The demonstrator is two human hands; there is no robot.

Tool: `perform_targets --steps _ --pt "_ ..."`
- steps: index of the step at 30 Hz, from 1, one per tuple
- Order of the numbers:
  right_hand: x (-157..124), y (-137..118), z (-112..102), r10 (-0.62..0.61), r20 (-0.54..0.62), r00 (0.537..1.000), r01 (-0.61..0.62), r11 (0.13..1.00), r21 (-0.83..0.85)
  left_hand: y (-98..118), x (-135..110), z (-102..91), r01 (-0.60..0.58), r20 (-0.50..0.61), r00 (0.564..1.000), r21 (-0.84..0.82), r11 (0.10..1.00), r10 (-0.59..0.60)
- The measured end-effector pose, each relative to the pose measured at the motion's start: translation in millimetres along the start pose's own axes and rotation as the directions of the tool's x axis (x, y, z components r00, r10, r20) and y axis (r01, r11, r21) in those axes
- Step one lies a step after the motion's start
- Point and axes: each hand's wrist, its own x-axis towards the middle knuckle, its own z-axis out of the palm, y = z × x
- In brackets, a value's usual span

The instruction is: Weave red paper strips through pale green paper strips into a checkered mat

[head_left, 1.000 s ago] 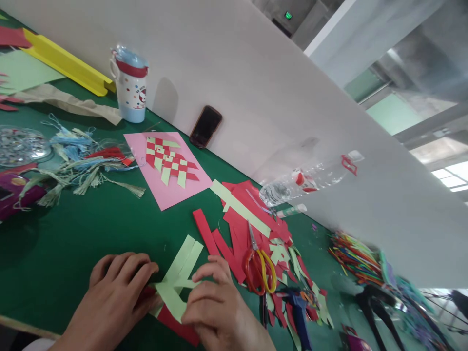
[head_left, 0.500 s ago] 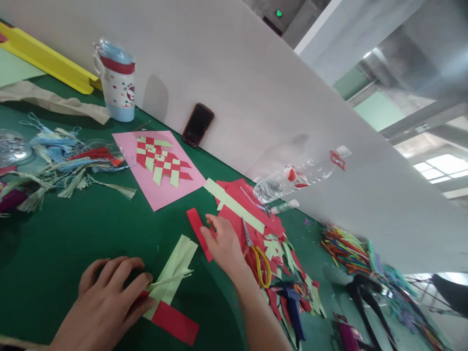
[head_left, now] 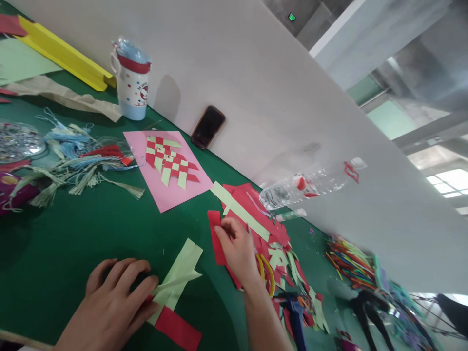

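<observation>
Bright, even light comes from the ceiling light panel (head_left: 448, 185) at upper right, which glares nearly white. The polka-dot cup (head_left: 131, 87) throws a soft shadow onto the white partition (head_left: 256, 97), and the left hand (head_left: 113, 307) darkens the green surface (head_left: 47, 243) beside it. The view tilts steeply, and the colored sticks (head_left: 351, 263) at lower right blur.

green paper strips (head_left: 178, 275), crossing red strip (head_left: 178, 329)

Thin, matt paper strips (head_left: 178, 275)
</observation>
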Motion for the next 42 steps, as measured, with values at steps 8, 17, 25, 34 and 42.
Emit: perform_targets --steps 8,17,25,34,42 --pt "-47.7 -14.7 -19.4 0.045 0.063 0.997 -0.058 0.975 0.214 3.8 -2.7 2.6 0.036 0.0 0.999 -0.023 0.999 -0.036" --pt "-68.9 -22.5 -7.8 0.042 0.134 0.99 -0.085 0.937 0.339 2.2 -3.7 1.8 0.01 0.004 1.0 0.003 1.0 -0.01" --pt "-69.6 -24.2 -8.8 0.08 0.131 0.988 -0.126 0.911 0.393 1.6 -4.4 3.3 0.017 0.006 1.0 0.006 1.0 -0.017" --pt "-72.6 -19.7 -7.7 0.147 0.154 0.977 -0.199 0.886 0.419 1.7 -4.6 2.9 0.011 0.007 1.0 0.016 1.0 -0.011" --pt "-77.6 -15.1 1.7 0.158 0.185 0.97 -0.224 0.875 0.428 1.1 -3.0 -0.9 0.018 0.036 0.999 0.009 1.0 -0.019"
